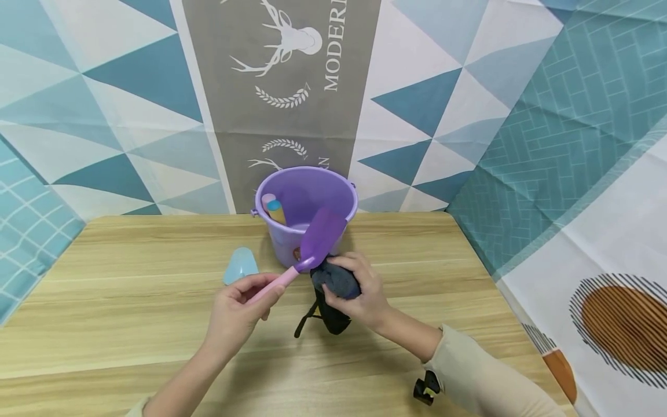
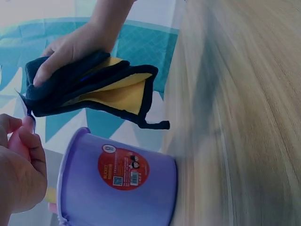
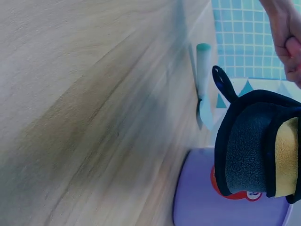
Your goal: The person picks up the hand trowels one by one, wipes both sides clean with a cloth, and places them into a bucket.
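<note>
The step in hand looks like wiping down a purple-bladed toy shovel [image 1: 315, 240], which is held up over the desk [image 1: 130, 301], angled toward the bucket standing by the middle of the desk's far edge. The left grip [image 1: 237, 310] pinches its pink handle between thumb and fingers; the right grip [image 1: 367, 292] is wrapped around a bunched microfiber cloth [image 1: 337, 282], which sits at the neck of the shovel.

To do this well, the left pinch should be firm enough that the slim handle does not twist under rubbing. The wad would best be pressed flat and drawn from neck to tip, following the blade's curve and edges, then both faces treated alike. Lifting the blade clear of the bucket rim would give the cloth room, and gathering in its dangling loop would prevent snagging.

The cloth is plush and soft, charcoal on one face and yellow on the other, bound in black. The shovel seems to be smooth, stiff plastic with a broad blade. The glossy lilac bucket [image 1: 283, 246] tapers downward and carries a round red sticker [image 2: 123, 169]. Nearer the desk's left edge lies a pale blue scoop [image 1: 241, 265]. The desktop has a streaky wood grain.
</note>
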Available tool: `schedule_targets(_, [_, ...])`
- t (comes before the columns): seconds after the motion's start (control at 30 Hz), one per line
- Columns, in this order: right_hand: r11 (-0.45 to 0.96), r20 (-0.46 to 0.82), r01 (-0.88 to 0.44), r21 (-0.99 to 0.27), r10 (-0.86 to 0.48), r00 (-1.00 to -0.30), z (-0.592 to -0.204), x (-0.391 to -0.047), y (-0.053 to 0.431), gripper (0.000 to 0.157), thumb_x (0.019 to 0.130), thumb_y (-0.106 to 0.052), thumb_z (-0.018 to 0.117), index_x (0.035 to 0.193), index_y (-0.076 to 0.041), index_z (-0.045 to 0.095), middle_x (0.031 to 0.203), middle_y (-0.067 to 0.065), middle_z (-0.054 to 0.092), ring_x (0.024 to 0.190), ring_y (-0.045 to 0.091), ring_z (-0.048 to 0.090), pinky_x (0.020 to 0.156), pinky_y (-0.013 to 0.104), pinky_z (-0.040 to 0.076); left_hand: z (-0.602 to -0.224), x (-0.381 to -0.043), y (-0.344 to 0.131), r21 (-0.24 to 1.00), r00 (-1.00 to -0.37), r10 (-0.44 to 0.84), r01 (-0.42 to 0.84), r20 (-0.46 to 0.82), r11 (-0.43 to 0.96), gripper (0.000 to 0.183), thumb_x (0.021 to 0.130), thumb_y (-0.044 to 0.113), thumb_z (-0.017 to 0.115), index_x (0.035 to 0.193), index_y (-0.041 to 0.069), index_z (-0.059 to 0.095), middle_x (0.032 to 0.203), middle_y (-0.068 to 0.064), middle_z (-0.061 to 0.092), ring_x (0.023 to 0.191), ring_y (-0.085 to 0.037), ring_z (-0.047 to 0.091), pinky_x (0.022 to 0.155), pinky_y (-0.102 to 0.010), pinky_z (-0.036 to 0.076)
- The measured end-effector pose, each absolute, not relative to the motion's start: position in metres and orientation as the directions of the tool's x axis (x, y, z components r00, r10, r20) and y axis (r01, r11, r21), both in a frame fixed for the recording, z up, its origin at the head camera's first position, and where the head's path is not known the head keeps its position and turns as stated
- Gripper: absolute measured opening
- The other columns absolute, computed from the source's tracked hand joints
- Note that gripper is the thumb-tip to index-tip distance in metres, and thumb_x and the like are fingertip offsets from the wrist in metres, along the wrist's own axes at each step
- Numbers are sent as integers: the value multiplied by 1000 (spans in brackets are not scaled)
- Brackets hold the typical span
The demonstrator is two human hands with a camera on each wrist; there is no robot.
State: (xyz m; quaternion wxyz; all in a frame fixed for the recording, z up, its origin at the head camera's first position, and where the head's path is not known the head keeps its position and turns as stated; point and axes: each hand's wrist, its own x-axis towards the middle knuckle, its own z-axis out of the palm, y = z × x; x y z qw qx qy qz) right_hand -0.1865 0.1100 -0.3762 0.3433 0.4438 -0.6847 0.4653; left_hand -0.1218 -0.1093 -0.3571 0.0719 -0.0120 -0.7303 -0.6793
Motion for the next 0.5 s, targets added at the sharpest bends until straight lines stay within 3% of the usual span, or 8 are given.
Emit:
schedule_targets(0.13, [153,878,-921,-358,-281,-388,-373,-188,114,35,86,-21,63,112,1,55,104,19,59,96,25,57,86,27,49,-356,-121,-111,990,-988,-81,125,131,70,26,81,10,72,103,-4,66,74,4,65,54,-7,51,47,-20,45])
schedule_targets(0.23, [157,894,-914,-375,-200,-401,-365,-191,118,37,87,-22,63,111,4,55,104,21,59,98,22,58,87,24,49,-356,-121,-112,991,-989,-79,125,129,52,27,82,9,71,103,-6,65,73,4,65,53,-6,51,46,-20,45])
schedule_targets(0.4, [173,924,-913,-370,-28,-380,-348,-198,122,40,86,-23,65,107,9,56,100,24,58,98,18,57,87,24,48,-357,-120,-114,990,-990,-51,132,134,41,27,82,9,71,103,-7,65,71,3,64,54,-6,51,46,-21,45])
schedule_targets(0.5, [175,937,-922,-345,2,-350,-343,-199,122,40,86,-23,65,105,11,56,98,25,57,97,18,57,87,26,47,-357,-119,-113,990,-989,-33,140,141,27,25,82,8,71,102,-7,65,70,3,63,54,-6,51,46,-21,45])
